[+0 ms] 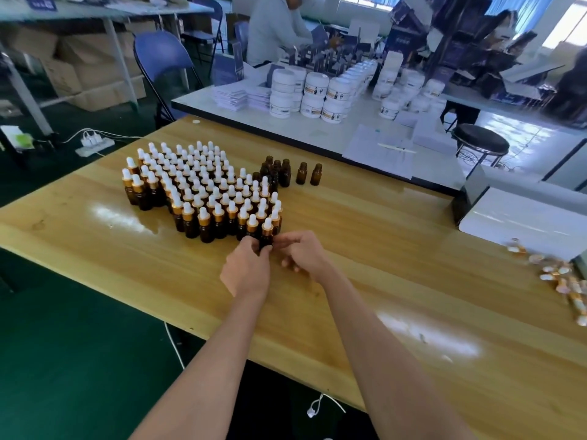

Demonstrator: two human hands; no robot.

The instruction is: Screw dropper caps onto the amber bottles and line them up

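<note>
1. Bottle in work: one capped amber bottle (267,238) stands upright on the tabletop (397,255). It sits at the near right corner of the capped block, right up against its neighbours.
2. Left hand (246,269): fingers curl round the bottle's lower body from the near left. The back of the hand faces the camera and the wrist is straight.
3. Right hand (303,254): thumb and forefinger pinch the same bottle from the right, at body height. The remaining fingers are curled under, knuckles close to the tabletop.
4. Arms: both are bare and extended, coming in over the near edge and converging on the bottle. The right forearm lies low across the tabletop.
5. Capped bottles (197,188): a dense block with white bulbs and gold collars, left of centre, running from far left to near right.
6. Uncapped bottles (275,173): a small cluster sits against the block's far right side. Two more bottles (309,174) stand apart, just right of the cluster.
7. Loose dropper caps (560,281): scattered at the right edge of the tabletop, well apart from the hands.
8. Far table: stacked white jars (314,93) and paper sheets, with a person (273,30) seated behind it. A black stool (481,142) is at far right and a blue chair (162,58) at far left.
</note>
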